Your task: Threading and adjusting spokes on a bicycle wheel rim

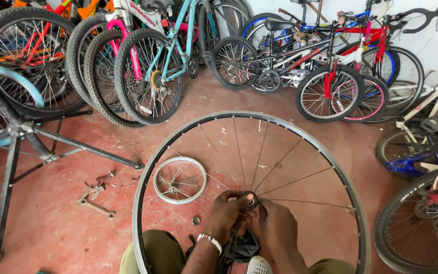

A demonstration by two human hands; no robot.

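We are sitting low with a large bare wheel rim [150, 167] standing upright between our knees, and both hands are working at its hub [251, 200] in the middle. Our left hand [225, 213], with a banded wrist, is pinching the hub from the left, fingers closed on it; our right hand [278, 223] is pressing in from the right, fingers curled at the axle, though we cannot tell how firmly it is gripping. We are judging the wheel light and stiff at the rim, but its thin spokes [292, 181] look easy to bend, so the hub or the rim is the safer hold. Just beyond, a small spoked wheel [179, 180] is lying flat on the red floor [62, 223] near some wrenches [95, 200]. Farther off, a black repair stand [21, 152] is standing at the left, and bicycles [330, 66] are leaning along the wall.
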